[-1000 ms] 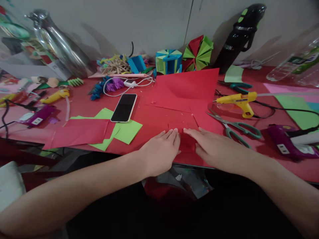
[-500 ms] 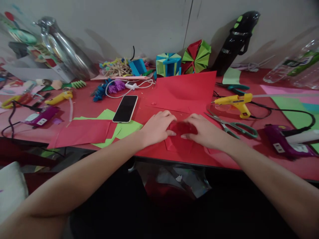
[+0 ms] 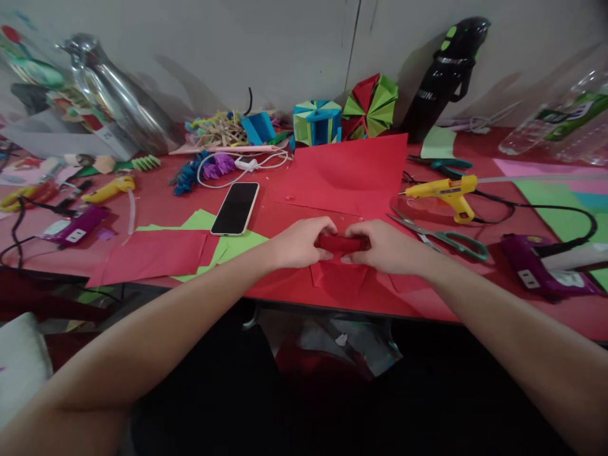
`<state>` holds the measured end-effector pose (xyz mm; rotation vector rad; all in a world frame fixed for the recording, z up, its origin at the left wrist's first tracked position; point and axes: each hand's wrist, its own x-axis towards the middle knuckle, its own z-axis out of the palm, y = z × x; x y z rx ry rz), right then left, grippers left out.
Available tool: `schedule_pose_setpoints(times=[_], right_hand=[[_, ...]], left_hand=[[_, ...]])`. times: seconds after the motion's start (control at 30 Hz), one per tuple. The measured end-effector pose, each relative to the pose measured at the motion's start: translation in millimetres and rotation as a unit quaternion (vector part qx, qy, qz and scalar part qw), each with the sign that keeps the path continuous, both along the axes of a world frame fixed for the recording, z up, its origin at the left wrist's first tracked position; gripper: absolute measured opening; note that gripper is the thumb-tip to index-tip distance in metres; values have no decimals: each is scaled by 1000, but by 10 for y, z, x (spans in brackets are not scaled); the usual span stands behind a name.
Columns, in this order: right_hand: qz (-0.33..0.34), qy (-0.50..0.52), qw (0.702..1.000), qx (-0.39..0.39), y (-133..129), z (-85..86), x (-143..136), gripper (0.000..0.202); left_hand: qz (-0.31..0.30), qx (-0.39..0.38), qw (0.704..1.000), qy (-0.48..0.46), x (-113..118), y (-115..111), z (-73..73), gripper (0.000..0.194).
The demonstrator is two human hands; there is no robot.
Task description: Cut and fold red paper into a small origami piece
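A folded red paper [image 3: 339,273] lies near the table's front edge, its upper part raised between my two hands. My left hand [image 3: 304,242] grips its left side, thumb in front and fingers behind. On the right side my right hand [image 3: 382,247] pinches it the same way. The fingertips partly hide the fold. A large red sheet [image 3: 351,171] rests just behind my hands. Scissors with green handles [image 3: 460,246] lie right of my right hand, and a phone [image 3: 236,208] lies to the left on green paper [image 3: 202,220].
A yellow glue gun [image 3: 449,193] with a black cord and a purple power box [image 3: 536,272] are at the right. Left are red sheets [image 3: 152,253] and another yellow glue gun [image 3: 109,188]. Folded paper shapes [image 3: 317,122], a steel jug [image 3: 123,95] and a black bottle [image 3: 444,79] line the wall.
The upper part of the red paper now stands up as a curled fold between my fingers. My hands have stayed almost in place; the view has shifted slightly.
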<state>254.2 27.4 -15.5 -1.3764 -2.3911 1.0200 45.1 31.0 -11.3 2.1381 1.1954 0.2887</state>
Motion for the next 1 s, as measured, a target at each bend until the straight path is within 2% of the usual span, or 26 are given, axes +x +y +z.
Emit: schedule_pose_setpoints(times=[0.07, 0.13, 0.2, 0.27, 0.33, 0.43, 0.53, 0.67, 0.8, 0.9, 1.0], right_hand=[[-16, 47, 998, 46, -20, 58, 1, 7], [-46, 107, 984, 138, -59, 132, 10, 4], [-48, 132, 955, 260, -108, 198, 25, 7], [-18, 94, 924, 369, -156, 227, 39, 13], [28, 15, 906, 422, -199, 203, 41, 18], [94, -100, 907, 398, -258, 100, 19, 21], [128, -151, 925, 323, -320, 11, -1, 24], [133, -129, 956, 229, -395, 14, 25, 21], [137, -99, 969, 181, -433, 72, 79, 14], [139, -80, 973, 166, -425, 76, 117, 20], [113, -52, 978, 164, -378, 50, 142, 20]], left_hand=[[-5, 61, 998, -27, -10, -18, 31, 23], [-4, 186, 981, -46, -35, -54, 88, 13], [-8, 321, 946, -52, -67, -108, 156, 24], [-33, 420, 907, 1, -91, -168, 203, 30], [-68, 466, 879, 76, -88, -227, 197, 26], [-113, 461, 863, 174, -21, -315, 93, 19], [-140, 422, 871, 210, 61, -410, -21, 18], [-151, 333, 905, 219, 83, -536, -25, 12], [-145, 289, 920, 223, 52, -611, 35, 18], [-139, 254, 935, 204, 28, -557, 38, 22], [-125, 175, 969, 123, -14, -392, 8, 26]])
